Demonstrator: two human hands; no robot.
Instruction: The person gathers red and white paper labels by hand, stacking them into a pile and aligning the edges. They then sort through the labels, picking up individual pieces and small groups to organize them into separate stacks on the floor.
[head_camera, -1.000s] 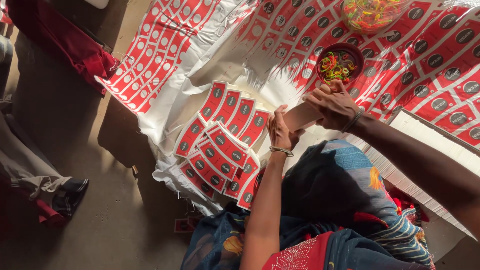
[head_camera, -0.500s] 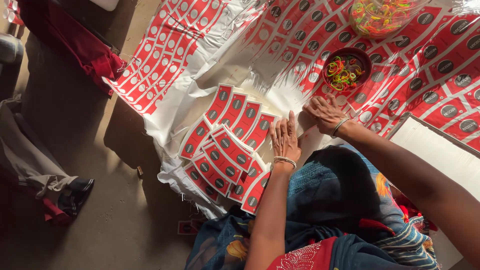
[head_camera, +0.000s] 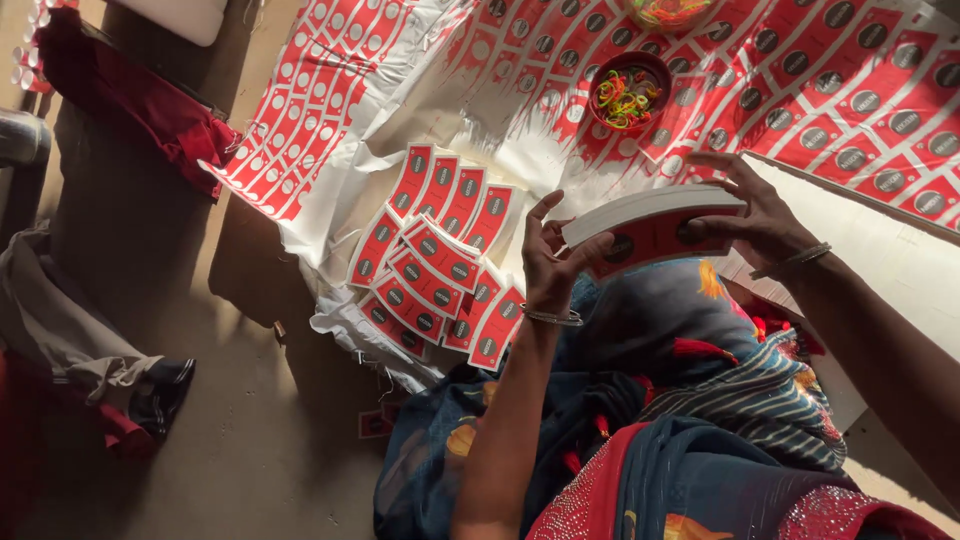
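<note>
- A thick stack of red cards (head_camera: 655, 228), white at the edges and each with a dark round mark, is held up in the air between both hands, above the person's lap.
- The left hand (head_camera: 552, 262) grips the near end of the stack: its fingers (head_camera: 540, 215) are curled around the edge, thumb pressed on the red face.
- The right hand (head_camera: 765, 215) clamps the far end, fingers (head_camera: 722, 162) spread over the top of the stack and thumb underneath.
- Both forearms rise from the bottom of the view towards the stack; each wrist wears a thin bangle.
- Left of the stack, more red cards (head_camera: 435, 255) lie fanned in overlapping rows on a white sheet (head_camera: 330, 245).
- Beyond the stack, a small red bowl (head_camera: 628, 92) holds coloured rubber bands.
- Around the bowl, large uncut red printed sheets (head_camera: 850, 90) cover the surface.
- Below the stack, the person's blue patterned clothing (head_camera: 700, 400) fills the lap.
- Far left of the stack, red cloth (head_camera: 150, 115) lies bunched on the floor.
</note>
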